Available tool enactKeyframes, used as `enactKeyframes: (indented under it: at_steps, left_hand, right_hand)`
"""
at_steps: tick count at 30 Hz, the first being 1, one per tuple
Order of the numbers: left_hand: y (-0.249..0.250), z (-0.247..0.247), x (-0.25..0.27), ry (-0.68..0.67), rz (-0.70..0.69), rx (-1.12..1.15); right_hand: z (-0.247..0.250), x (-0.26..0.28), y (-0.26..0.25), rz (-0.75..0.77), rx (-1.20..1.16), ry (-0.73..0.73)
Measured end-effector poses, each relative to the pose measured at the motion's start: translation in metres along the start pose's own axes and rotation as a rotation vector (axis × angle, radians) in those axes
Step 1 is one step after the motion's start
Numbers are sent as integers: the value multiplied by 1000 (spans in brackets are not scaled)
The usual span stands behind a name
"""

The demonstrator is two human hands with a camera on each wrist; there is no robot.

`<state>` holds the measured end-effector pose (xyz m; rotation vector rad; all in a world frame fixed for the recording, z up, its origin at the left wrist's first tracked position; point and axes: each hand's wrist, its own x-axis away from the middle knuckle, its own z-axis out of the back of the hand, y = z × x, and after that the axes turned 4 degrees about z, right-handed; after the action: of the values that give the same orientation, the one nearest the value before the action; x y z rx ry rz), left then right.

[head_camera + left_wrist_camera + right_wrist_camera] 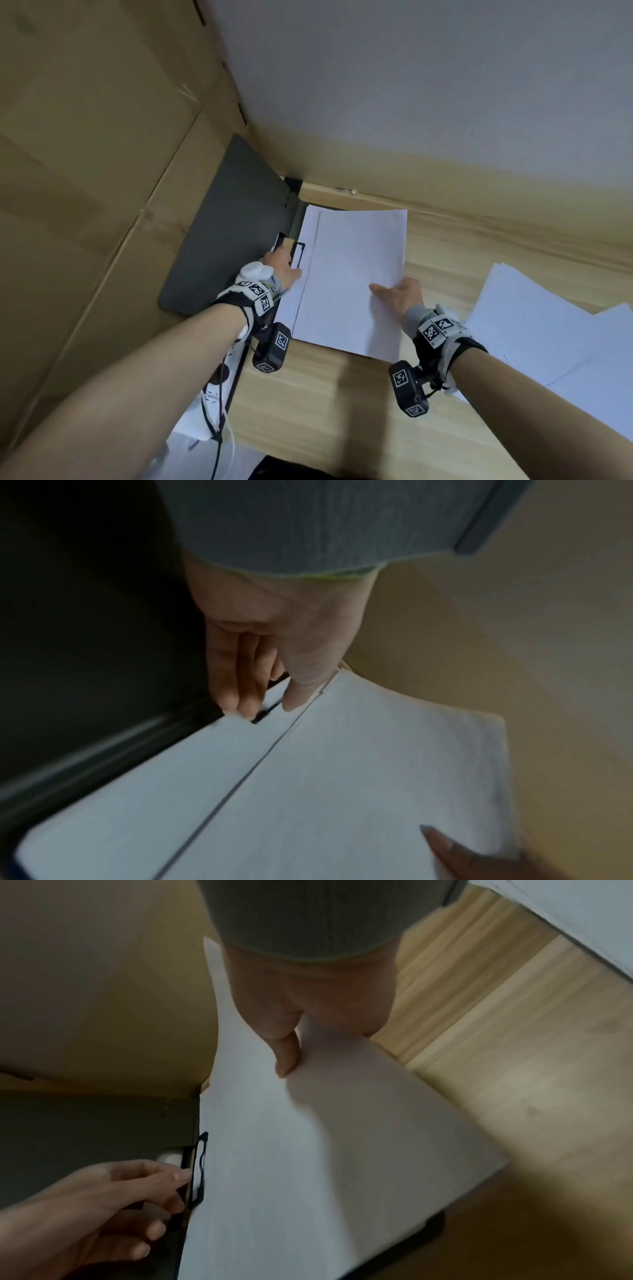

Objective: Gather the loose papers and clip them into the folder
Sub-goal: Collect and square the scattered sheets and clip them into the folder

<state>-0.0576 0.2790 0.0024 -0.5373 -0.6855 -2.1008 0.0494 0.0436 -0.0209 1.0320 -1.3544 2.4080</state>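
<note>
A dark grey folder (233, 233) lies open at the desk's back left, its left cover leaning on cardboard. A stack of white papers (349, 274) rests on its right half, the top sheets shifted a little to the right. My left hand (284, 267) is at the black wire clip (298, 255) by the spine, fingertips (240, 704) on one side of the clip (265, 712) and thumb on the paper (342, 777) on the other. My right hand (397, 294) pinches the top sheets' right edge, thumb (287, 1053) on top of the paper (308, 1150), fingers hidden beneath.
More loose white sheets (548, 325) lie spread on the wooden desk (342, 394) at the right. Tall cardboard boxes (85, 171) stand close on the left. A wall (411, 102) closes the back. Cables and white items hang by my left forearm.
</note>
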Motion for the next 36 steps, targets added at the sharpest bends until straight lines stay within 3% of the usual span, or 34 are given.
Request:
enactKeyframes:
  at_steps: [3,8,16,23,28,32,36]
  left_hand:
    - [6,1,-6,-7,-28,-249]
    - [10,-3,-21,-22,-73,-411]
    - [19,12,-29,-153,-107,-441]
    - [19,2,-29,-114,-122,-475]
    - [26,-3,-18,-83,-87,-466]
    - [36,-8,-1,100,-68,-378]
    - [70,-22,18,169,-303,-370]
  right_hand:
    - [-2,0,4,-16,13,1]
    - [-9,1,5,-18,-8,1]
    - [-32,-1,0,3,-4,-24]
    - [-40,-1,0,9,-50,-37]
    - [-12,9,5,78,-81,-19]
    - [31,18,15,29,-167,32]
    - [101,30,47,27,-254,147]
